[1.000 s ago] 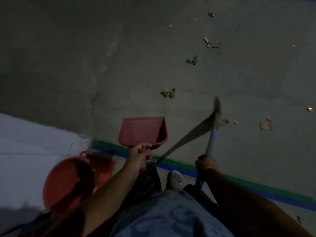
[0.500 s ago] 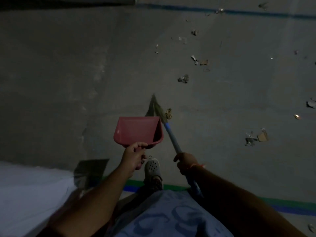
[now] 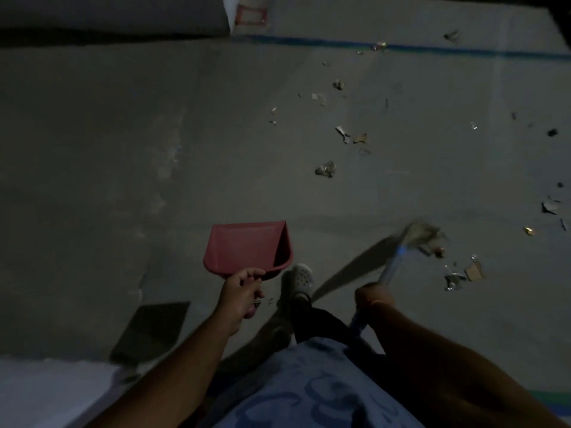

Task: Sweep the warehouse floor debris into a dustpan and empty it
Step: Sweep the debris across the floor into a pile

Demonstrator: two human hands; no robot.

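My left hand (image 3: 239, 293) grips the handle of a red dustpan (image 3: 247, 245), which hangs above the grey concrete floor with its mouth facing away from me. My right hand (image 3: 374, 296) grips the blue handle of a broom (image 3: 392, 267). The blurred bristle head (image 3: 423, 233) is out to the right, next to a cardboard scrap (image 3: 474, 270) and a crumpled foil piece (image 3: 452, 279). Several more bits of debris lie scattered ahead, among them a crumpled wrapper (image 3: 326, 168) and torn paper (image 3: 343, 133).
My foot in a pale clog (image 3: 302, 278) stands between the two hands. A blue floor line (image 3: 432, 49) runs across the far side. A white surface (image 3: 46, 393) lies at the near left, and a pale wall base (image 3: 123, 17) at the top left.
I have stepped forward past the green and blue floor line and the red bucket, both now out of view. The broom head swung from beside the dustpan out to the right.
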